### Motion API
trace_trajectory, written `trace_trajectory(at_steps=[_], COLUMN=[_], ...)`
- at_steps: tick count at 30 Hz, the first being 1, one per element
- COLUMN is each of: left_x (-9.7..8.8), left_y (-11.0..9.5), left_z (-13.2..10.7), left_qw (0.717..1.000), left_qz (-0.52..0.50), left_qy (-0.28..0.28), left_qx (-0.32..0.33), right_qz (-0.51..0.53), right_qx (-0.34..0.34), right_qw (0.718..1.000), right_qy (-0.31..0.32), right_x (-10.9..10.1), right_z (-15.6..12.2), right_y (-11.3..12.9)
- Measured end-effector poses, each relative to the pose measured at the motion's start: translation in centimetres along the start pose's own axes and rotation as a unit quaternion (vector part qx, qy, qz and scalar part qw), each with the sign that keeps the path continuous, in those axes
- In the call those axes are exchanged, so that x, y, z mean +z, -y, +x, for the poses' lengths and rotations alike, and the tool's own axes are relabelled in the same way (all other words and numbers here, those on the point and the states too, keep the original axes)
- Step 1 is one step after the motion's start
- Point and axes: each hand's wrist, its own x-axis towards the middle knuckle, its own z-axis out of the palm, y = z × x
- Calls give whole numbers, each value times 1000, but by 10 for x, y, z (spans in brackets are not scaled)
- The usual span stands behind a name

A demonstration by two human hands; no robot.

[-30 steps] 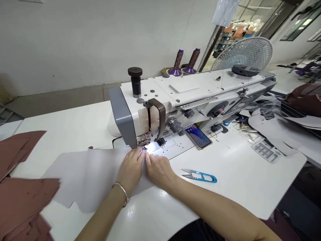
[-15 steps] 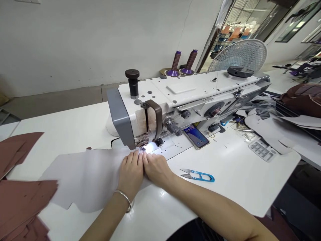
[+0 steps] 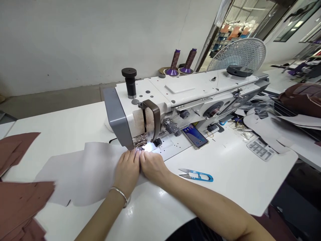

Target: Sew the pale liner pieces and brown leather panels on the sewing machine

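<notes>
A pale grey sheet of material (image 3: pixel 96 174) lies on the white table to the left of the needle of the sewing machine (image 3: pixel 155 87), with a raised fold in its middle. My left hand (image 3: pixel 127 172), with a bangle at the wrist, presses its closed fingers on the sheet's edge just before the presser foot (image 3: pixel 141 148). Right beside it, my right hand (image 3: pixel 153 167) is closed on the same edge, fingers bent and thumbs nearly touching. A small lamp lights the needle area. My fingertips partly cover the stitching spot.
Blue thread snips (image 3: pixel 197 174) lie right of my right forearm. A phone (image 3: pixel 195 136) rests under the machine arm. Brown cut pieces (image 3: pixel 22 204) are stacked at the left. Two thread cones (image 3: pixel 173 63) and a fan (image 3: pixel 238 55) stand behind. Papers (image 3: pixel 265 129) cover the right side.
The sheet's left part has bent up into a sharper fold beside the machine head. Both hands stay at the presser foot. The whole view has shifted slightly.
</notes>
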Motion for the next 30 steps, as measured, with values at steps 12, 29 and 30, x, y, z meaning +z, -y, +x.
trace_trajectory(at_steps=[12, 29, 30], left_x=[4, 11, 9], left_y=[31, 19, 19], left_z=[-1, -4, -3], left_qw=[998, 999, 999], left_qz=[-29, -48, -42], left_qy=[19, 1, -3], left_qx=[52, 20, 23], right_qz=[21, 40, 39], right_qx=[62, 47, 47], right_qw=[997, 997, 997], right_qy=[30, 41, 40], right_x=[-8, 0, 1], right_z=[-8, -9, -9], right_y=[-3, 2, 2])
